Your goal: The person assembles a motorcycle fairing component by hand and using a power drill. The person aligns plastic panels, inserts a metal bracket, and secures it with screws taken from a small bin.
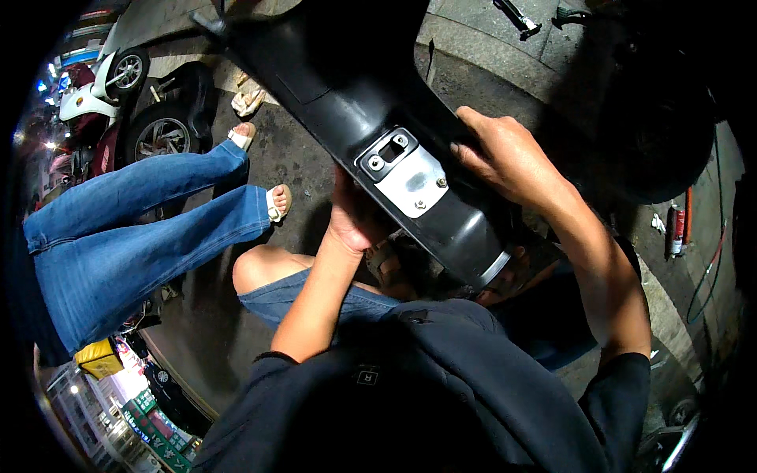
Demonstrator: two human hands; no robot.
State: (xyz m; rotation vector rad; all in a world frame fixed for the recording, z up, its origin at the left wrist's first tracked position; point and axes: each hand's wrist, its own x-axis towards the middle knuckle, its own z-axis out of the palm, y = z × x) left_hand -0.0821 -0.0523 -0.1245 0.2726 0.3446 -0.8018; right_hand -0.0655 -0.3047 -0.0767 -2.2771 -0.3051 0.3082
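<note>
A long black plastic fender, seemingly from a motorbike or scooter, lies slantwise above my lap. Bolted to its face is a silver metal plate with a dark slot and several bolts. My left hand supports the fender's left edge; its fingers curl out of sight behind it. On the opposite edge my right hand is closed, thumb and knuckles showing. A pale rim ends the fender close to my body. Its far end fades into shadow.
A person in blue jeans and sandals stands close on my left. Beyond are a wheel with a tyre and a white scooter. At right are a dark wheel, a spray can and a thin hose. Black parts lie far ahead.
</note>
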